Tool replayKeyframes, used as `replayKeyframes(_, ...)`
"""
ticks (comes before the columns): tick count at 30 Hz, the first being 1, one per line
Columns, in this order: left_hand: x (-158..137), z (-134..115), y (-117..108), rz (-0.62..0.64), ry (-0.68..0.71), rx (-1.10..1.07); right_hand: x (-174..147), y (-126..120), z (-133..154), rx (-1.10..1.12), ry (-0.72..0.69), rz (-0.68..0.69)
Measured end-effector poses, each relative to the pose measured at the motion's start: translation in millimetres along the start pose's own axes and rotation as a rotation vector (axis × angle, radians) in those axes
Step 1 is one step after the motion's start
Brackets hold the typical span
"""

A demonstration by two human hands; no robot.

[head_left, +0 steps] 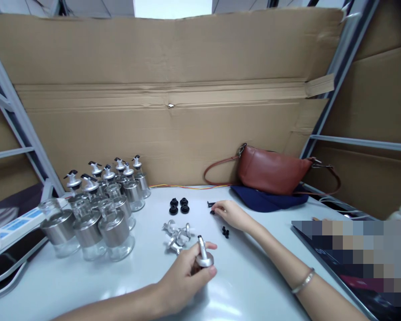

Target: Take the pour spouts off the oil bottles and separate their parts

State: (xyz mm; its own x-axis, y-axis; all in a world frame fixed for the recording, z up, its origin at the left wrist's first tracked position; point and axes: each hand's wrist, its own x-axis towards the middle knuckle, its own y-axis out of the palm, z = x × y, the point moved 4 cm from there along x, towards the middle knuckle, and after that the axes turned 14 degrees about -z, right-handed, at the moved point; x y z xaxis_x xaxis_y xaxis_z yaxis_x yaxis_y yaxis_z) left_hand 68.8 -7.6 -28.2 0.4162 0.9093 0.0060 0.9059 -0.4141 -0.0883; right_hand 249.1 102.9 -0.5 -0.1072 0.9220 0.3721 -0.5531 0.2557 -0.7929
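Left hand grips silver metal spout, underside hidden; right hand, grip unclear, at small black part toward far edge of white worktop

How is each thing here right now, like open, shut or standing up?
Left hand: closed around a silver piece, stem up
Right hand: fingertips at a small black part, grip unclear
Three front bottles: upright, tops off
Back bottles: upright, most topped
Black pieces: four, standing grouped
Loose silver pieces: lying heaped
Brown bag: partly over a blue cloth, closure unclear
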Motion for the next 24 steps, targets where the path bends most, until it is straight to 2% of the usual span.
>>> replayKeyframes(3, 1, 0, -2, -0.005, 0.006, -0.051, -5, -7, 14, 0.310, 0.026, 0.053)
replayKeyframes(5, 1, -2, -1, 0.046, -0.014, -0.085, -14, -7, 31, 0.547, 0.017, 0.219)
replayKeyframes(8, 1, -6, 2, 0.075, -0.024, -0.102, -34, -3, 61, 0.710, -0.061, 0.570)
replayKeyframes(9, 1, -7, 2, 0.063, -0.021, -0.108, -40, -2, 68, 0.746, -0.082, 0.648)
replayKeyframes(11, 2, -9, 2, 0.039, -0.012, -0.123, -46, -1, 78, 0.794, -0.100, 0.714)
replayKeyframes(19, -2, -4, 4, 0.107, -0.013, -0.041, -48, 2, 80, 0.805, -0.076, 0.689)
replayKeyframes(21, -2, -5, 4, 0.095, -0.012, 0.001, -44, -1, 75, 0.760, -0.046, 0.599)
replayKeyframes(24, -2, -7, 5, 0.065, -0.024, 0.000, -32, -15, 62, 0.768, -0.019, 0.394)
